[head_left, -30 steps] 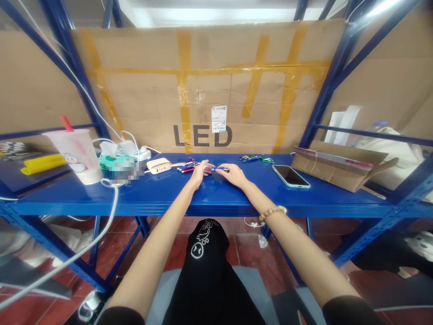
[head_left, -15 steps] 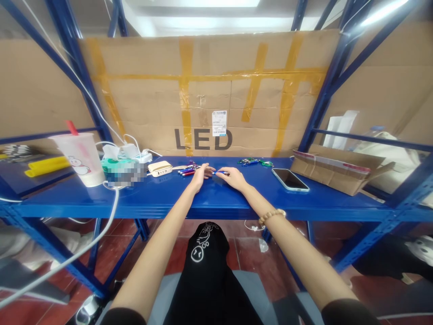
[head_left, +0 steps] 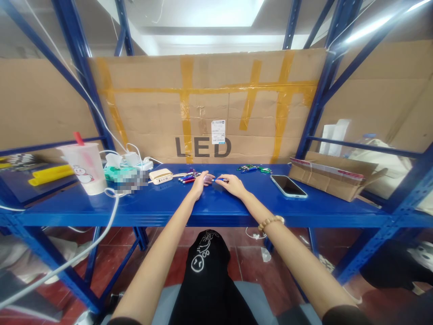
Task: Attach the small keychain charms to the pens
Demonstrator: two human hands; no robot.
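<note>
View tilted up, right hand (head_left: pixel 234 186) pinching blue pen (head_left: pixel 219 179), left hand (head_left: pixel 199 184) curled beside it

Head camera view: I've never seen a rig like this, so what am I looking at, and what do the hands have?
These pictures come from a camera worn on a person's head, looking forward and down, so the two bare arms are the wearer's own. The left hand and right hand rest close together on a glossy blue steel shelf. The right hand's fingers reach a slim blue pen, but whether it is gripped is too small to tell. Red and blue pens lie beyond the left hand. Farther along are a beige power bank and a smartphone.
</note>
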